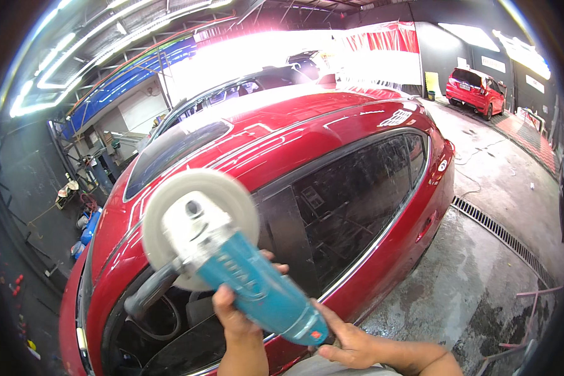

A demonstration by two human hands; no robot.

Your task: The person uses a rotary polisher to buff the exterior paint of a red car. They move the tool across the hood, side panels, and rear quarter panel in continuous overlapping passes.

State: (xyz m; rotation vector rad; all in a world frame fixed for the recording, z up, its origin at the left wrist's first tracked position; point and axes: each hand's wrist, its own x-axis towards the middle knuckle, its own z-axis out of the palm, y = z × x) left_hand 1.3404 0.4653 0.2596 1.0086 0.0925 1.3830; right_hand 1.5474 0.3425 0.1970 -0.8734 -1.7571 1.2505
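A teal and silver rotary polisher [250,276] is held up in front of me, its round whitish pad [232,188] before the edge of a red car's roof [282,135]. Whether the pad touches the paint I cannot tell. My left hand [237,310] is closed round the middle of the polisher's body, fingertips showing on its far side. At the rear end, my right hand [351,344] grips the polisher near its tail. The black side handle [150,294] sticks out to the left with no hand on it. Below lies the car's dark side window [357,194].
A second red car [476,91] stands at the far right by the wall. A drain grate [507,232] crosses the wet concrete floor [445,301]. Behind the near car is a dark vehicle [244,88]. Blue containers [89,232] and shelving stand at the left.
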